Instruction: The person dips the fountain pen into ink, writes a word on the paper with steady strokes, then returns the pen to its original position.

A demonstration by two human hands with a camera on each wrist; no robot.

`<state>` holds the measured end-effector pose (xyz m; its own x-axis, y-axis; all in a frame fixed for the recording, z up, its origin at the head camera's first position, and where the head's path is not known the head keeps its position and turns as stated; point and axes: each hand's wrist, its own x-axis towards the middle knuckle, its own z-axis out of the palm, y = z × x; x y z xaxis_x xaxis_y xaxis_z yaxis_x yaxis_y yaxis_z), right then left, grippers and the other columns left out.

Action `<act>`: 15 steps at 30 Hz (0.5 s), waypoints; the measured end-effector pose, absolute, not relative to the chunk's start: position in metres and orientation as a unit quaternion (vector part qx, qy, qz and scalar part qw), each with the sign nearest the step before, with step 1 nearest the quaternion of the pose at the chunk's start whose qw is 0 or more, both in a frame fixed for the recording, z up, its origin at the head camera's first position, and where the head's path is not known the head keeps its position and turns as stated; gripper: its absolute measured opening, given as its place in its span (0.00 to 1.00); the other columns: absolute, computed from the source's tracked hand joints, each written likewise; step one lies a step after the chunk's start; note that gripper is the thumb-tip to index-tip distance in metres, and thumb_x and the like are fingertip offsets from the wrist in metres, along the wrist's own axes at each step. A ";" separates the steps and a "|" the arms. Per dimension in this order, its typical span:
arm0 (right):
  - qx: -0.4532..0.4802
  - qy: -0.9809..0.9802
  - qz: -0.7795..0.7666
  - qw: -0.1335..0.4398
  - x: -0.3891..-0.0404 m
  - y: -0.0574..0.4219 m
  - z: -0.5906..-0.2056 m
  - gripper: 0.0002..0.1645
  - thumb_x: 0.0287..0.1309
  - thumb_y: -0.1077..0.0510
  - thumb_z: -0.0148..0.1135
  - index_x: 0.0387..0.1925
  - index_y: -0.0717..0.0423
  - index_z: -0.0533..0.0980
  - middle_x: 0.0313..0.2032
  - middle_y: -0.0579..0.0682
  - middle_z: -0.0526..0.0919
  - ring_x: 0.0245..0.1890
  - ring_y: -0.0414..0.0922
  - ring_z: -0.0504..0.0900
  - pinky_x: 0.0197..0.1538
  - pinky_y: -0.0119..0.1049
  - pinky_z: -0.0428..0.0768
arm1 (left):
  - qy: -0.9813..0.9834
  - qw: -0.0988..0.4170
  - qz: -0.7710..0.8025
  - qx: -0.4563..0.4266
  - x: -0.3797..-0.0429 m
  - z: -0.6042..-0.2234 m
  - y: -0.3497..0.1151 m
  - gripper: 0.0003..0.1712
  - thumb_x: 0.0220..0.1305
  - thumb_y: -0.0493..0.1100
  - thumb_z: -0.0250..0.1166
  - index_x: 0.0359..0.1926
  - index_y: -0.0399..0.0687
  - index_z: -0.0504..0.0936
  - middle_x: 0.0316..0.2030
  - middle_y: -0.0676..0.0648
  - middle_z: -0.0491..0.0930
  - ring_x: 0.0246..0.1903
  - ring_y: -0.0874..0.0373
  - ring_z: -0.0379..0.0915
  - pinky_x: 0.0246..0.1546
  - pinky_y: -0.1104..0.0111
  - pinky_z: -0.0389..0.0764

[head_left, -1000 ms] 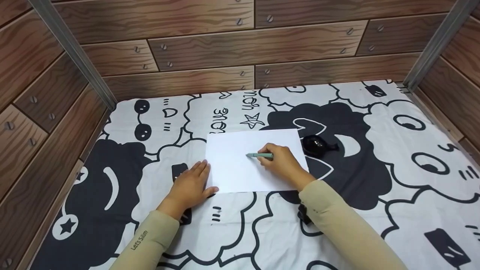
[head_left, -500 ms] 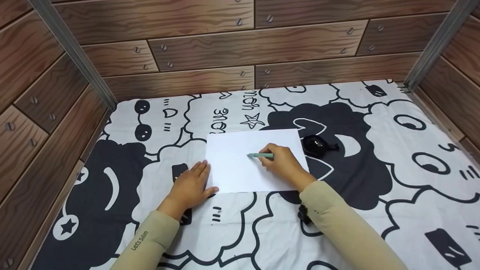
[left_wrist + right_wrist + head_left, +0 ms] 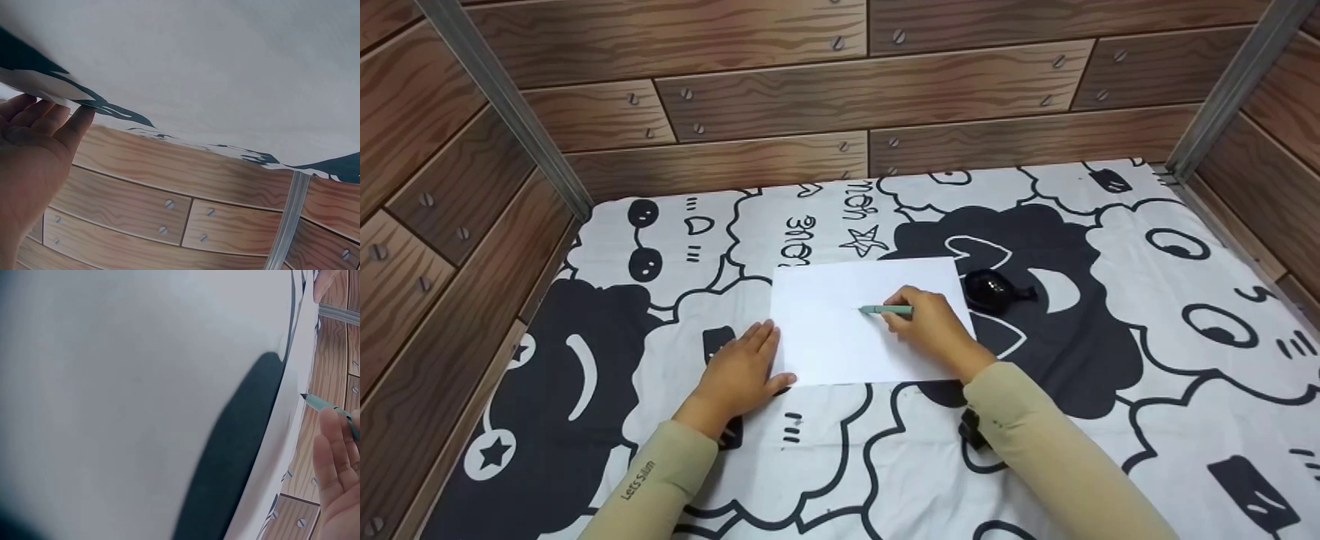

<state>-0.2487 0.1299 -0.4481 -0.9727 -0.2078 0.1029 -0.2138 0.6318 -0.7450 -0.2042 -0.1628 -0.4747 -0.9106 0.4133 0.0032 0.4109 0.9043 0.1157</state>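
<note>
A sheet of white paper (image 3: 825, 345) lies on the patterned cloth. My right hand (image 3: 926, 326) pinches a green pen (image 3: 889, 309) between thumb and fingers, its tip at the middle of the sheet. A very faint mark shows just left of the tip. In the right wrist view the pen (image 3: 320, 403) points its dark tip at the paper, and part of that hand (image 3: 340, 467) is cut off by the frame. My left hand (image 3: 742, 371) rests at the paper's left edge with fingers extended; the left wrist view shows this hand (image 3: 42, 135) against the surface.
Just right of the paper sits a glossy black rounded object (image 3: 990, 291) with a narrow neck. A small black item (image 3: 971, 429) shows beside the right sleeve. Black-and-white cartoon cloth (image 3: 825, 465) covers the table. Wood-print walls (image 3: 765, 97) with metal corner posts (image 3: 510, 105) enclose it.
My right hand and the pen have shifted slightly to the right across the paper. The left hand and the sheet stay where they were.
</note>
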 end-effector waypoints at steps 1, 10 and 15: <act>0.117 -0.903 0.414 0.004 -0.249 0.130 -0.448 0.05 0.58 0.61 0.65 0.36 0.59 0.79 0.24 0.44 0.82 0.22 0.38 0.78 0.34 0.33 0.76 | 0.976 0.012 0.058 0.210 -0.204 -0.475 -0.163 0.46 0.64 0.66 0.54 0.69 0.34 0.61 0.68 0.38 0.59 0.68 0.44 0.52 0.62 0.48 0.61; 0.107 -0.903 0.416 0.003 -0.248 0.135 -0.448 0.05 0.58 0.61 0.64 0.36 0.58 0.79 0.24 0.44 0.82 0.22 0.39 0.78 0.34 0.33 0.76 | 0.975 0.010 0.060 0.213 -0.204 -0.473 -0.163 0.46 0.65 0.66 0.54 0.69 0.34 0.61 0.68 0.37 0.60 0.68 0.44 0.53 0.62 0.48 0.62; 0.104 -0.901 0.420 0.001 -0.248 0.138 -0.448 0.05 0.58 0.62 0.65 0.36 0.59 0.79 0.24 0.45 0.82 0.22 0.39 0.78 0.33 0.33 0.76 | 0.975 0.007 0.061 0.213 -0.204 -0.475 -0.163 0.46 0.64 0.65 0.55 0.68 0.34 0.62 0.68 0.37 0.60 0.68 0.44 0.53 0.62 0.48 0.62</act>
<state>-0.2476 0.1378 -0.4483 -0.9785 -0.1862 0.0888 -0.1877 0.6249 -0.7578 -0.2043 -0.1632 -0.4751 -0.9089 0.4168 0.0121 0.4151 0.9016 0.1216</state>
